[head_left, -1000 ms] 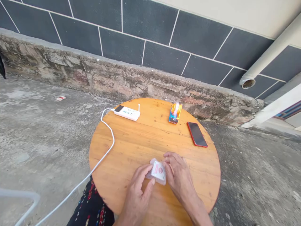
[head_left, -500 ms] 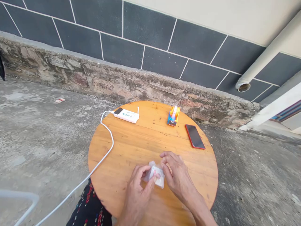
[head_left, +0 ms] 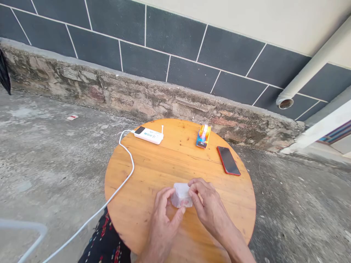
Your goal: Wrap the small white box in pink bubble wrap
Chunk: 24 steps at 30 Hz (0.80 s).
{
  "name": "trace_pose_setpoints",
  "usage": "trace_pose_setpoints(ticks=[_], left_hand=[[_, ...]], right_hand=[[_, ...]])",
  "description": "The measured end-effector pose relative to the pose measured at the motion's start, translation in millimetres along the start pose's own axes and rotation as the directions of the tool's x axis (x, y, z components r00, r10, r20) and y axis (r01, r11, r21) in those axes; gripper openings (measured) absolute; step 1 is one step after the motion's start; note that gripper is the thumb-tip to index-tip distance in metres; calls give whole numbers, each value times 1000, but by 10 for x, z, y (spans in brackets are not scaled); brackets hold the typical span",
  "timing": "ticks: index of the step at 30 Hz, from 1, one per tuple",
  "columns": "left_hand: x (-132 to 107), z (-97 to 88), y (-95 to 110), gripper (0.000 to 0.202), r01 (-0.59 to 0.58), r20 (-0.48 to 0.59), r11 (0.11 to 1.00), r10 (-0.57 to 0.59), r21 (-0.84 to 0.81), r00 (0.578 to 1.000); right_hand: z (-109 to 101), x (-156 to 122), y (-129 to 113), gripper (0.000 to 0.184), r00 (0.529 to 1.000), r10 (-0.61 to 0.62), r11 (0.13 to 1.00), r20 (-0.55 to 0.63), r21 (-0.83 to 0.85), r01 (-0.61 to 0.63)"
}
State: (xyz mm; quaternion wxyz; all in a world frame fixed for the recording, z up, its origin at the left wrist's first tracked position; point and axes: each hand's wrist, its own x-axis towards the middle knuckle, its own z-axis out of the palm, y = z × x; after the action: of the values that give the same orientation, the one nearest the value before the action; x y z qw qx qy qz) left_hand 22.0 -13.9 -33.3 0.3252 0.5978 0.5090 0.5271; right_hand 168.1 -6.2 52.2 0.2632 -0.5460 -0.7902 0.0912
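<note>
A small whitish see-through plastic packet [head_left: 181, 194], box-like with a pinkish mark on its near side, stands over the front half of the round wooden table. My left hand [head_left: 166, 210] grips it from the left, thumb on the near side and fingers at the far left corner. At its right edge my right hand [head_left: 204, 199] pinches, thumb and fingertips together by the upper corner. The fingertips hide that corner, and what is inside the packet is too blurred to make out.
On the wooden table [head_left: 153, 168] lie a white power strip [head_left: 149, 135] with a white cable [head_left: 128, 173], an orange and blue tape dispenser [head_left: 203, 136] and a red-edged phone [head_left: 228, 160]. A stone-based wall [head_left: 164, 98] stands behind. Patterned dark cloth [head_left: 105, 241] shows below.
The packet has tipped from lying flat, its printed face turning toward me and a plain pale side now facing up. Both hands stay around it, and the view shifts slightly.
</note>
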Motion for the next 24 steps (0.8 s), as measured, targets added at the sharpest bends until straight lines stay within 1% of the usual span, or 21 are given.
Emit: trace_pose_setpoints(ticks=[2,4,6,8,10,12,18,21,24], left_hand=[[34,10,-6,55,12,11,1000,-12,-10,1000],[76,9,-23,69,57,71,998,-55,-34,996],[117,-5,-45,74,117,161,991,-104,-72,982],[149,-31,-67,73,137,229,986,-112,-95,967],[166,-63,-78,71,106,266,991,-81,-82,960],[172,-94,-79,70,50,291,997,-33,-50,956],[135,-110,-127,72,-84,329,996,70,31,942],[96,-101,-169,73,-115,329,992,93,48,940],[65,-117,-164,74,-108,328,994,91,33,940]], right_hand=[[-16,-14,-26,18,1000,4,1000,16,-16,-4],[-37,-24,-48,18,999,-1,1000,32,-24,1],[-65,-26,-64,18,999,-3,1000,43,-27,4],[-101,-17,-76,18,999,-4,1000,44,-22,5],[-144,6,-83,17,999,-12,1000,30,-12,13],[-192,40,-86,16,1000,-23,1000,9,-3,23],[-315,186,-23,16,1000,-13,999,-28,30,14],[-347,274,47,16,999,10,999,-30,34,-9],[-364,361,107,17,1000,25,999,-19,45,-24]])
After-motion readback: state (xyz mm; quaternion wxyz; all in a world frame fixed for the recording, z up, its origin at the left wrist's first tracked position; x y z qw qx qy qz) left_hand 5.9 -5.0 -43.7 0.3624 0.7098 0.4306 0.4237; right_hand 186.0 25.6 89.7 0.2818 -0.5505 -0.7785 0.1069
